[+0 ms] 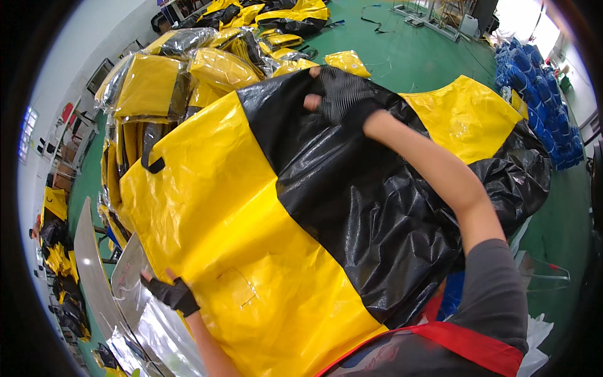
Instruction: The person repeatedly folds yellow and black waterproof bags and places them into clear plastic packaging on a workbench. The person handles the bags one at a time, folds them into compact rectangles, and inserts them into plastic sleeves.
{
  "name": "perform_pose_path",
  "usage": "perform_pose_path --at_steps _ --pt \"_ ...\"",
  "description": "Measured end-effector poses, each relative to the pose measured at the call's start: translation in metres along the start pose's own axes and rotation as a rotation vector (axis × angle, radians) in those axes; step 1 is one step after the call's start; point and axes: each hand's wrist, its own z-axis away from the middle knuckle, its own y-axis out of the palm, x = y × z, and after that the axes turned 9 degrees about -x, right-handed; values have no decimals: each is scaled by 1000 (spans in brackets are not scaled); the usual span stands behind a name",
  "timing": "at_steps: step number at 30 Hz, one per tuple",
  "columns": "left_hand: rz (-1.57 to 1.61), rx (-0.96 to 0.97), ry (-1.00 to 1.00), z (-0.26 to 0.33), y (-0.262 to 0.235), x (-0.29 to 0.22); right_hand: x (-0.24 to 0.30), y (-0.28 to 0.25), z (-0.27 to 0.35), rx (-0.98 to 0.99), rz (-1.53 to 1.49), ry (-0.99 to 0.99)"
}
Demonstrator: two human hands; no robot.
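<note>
The yellow-and-black woven bag (pixel 264 207) fills the middle of the frame. The right hand (pixel 336 94), gloved, has its grip clenched on the bag's far black edge at upper centre; the left hand (pixel 166 290) pinches the near yellow edge at lower left (fingers mostly hidden). Keeping both edges taut should keep the panel flat.
</note>
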Motion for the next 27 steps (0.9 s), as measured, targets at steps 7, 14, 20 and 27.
perform_pose_path --at_steps 7,14,20,27 --pt "476 920 380 -11 -22 -215 49 -145 206 769 228 -81" --pt "753 805 411 -5 -51 -244 58 -135 102 293 -140 -65" --pt "873 1011 578 9 -82 -285 -33 34 -87 250 219 -19" --pt "784 930 527 9 -42 -259 102 -74 -41 -254 9 -485"
